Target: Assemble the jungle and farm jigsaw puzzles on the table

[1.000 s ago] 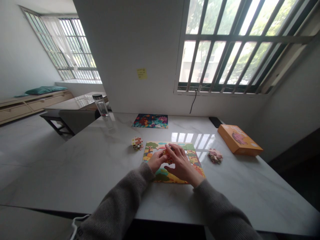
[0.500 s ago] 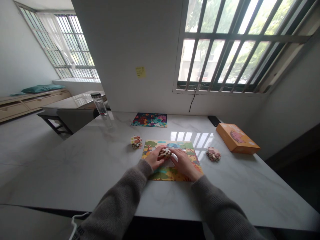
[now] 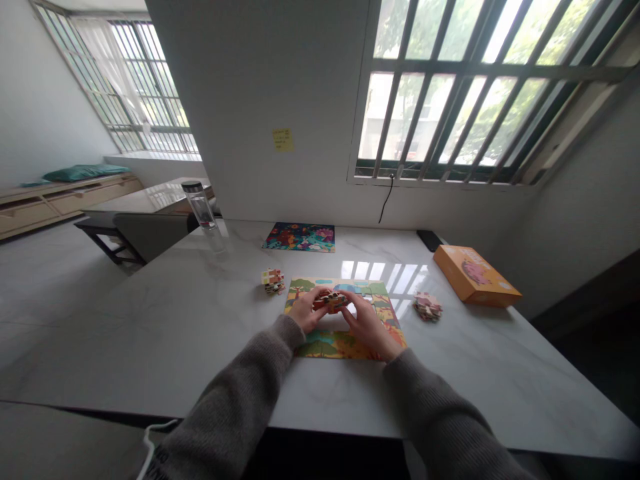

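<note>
The left hand and right hand, grip partly closed, hold stacked puzzle pieces above the puzzle's unfilled middle, seemingly sorting; placing one calls for separating it first.

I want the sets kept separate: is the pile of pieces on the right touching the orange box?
Apart: the head view shows bare tabletop between the pile of pieces and the orange box.

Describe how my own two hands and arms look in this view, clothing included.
Both the left hand and the right hand are bare, without gloves. Long grey-brown knit sleeves reach the wrists, with ribbed cuffs; dark lettering, too small to read, marks the left one.
</note>
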Demonstrator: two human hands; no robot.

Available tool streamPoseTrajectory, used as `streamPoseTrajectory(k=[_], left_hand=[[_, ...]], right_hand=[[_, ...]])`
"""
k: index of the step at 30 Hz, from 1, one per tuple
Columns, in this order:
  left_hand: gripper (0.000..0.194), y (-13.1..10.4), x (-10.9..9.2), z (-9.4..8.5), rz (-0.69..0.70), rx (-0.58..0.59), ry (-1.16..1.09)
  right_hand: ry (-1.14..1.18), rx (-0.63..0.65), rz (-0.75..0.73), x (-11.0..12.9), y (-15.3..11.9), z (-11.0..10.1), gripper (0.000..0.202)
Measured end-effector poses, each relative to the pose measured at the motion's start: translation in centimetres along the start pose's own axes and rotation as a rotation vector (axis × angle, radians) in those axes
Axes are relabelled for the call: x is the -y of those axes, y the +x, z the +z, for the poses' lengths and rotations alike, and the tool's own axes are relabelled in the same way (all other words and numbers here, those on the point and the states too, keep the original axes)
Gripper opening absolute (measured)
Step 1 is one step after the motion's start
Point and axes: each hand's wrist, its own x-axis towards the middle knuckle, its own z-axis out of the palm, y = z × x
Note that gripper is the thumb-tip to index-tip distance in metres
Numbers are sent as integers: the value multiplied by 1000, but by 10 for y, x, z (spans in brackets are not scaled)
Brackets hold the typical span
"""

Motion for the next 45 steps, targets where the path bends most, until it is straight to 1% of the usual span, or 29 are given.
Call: streamPoseTrajectory(k=[2,5,8,10,13,15,17,20,22,23,24,26,28,30,33,36,39,45], left_hand=[[38,0,1,0,34,16,106],[43,0,5,-1,79,33,245],[53,-1,8,-5,121,34,325],[56,-1,10,-7,116,28,350],[49,-2,10,-10,93,46,367],[41,-2,8,-10,84,52,341],[40,-1,5,-8,42,28,247],[45,1,2,-4,-60,1,-20],[49,1,0,-2,-111,31,-192],[50,1,-1,-1,-128,41,-238],[51,1,-2,0,-138,37,-241],[47,-1,-4,1,-128,-26,-127],[36,-2,-4,1,-85,-123,44],[27,-2,-3,1,-48,-176,140],[24,-1,0,0,-57,-171,132],[28,0,1,0,-119,-140,82],[32,1,-3,-1,-166,-126,52],[35,0,-11,-1,-181,-180,54]], right_hand=[[-44,23,1,-1,-1,-1,37],[-110,61,24,0,-2,-2,37],[-152,57,49,0,-2,-3,36],[-147,52,61,0,-2,-2,36],[-100,71,59,-1,0,0,40],[-38,72,43,-1,1,1,41],[71,65,41,0,2,-2,39],[283,85,94,5,4,-9,36],[402,104,143,9,4,-13,38],[449,111,165,12,4,-15,40],[488,115,188,14,3,-15,42],[539,116,233,17,2,-15,46],[558,97,264,18,2,-13,47],[565,77,277,17,1,-11,46],[567,67,286,15,0,-10,43],[555,55,296,14,0,-10,42],[539,34,297,14,0,-11,42],[546,-18,303,14,-1,-9,36]])
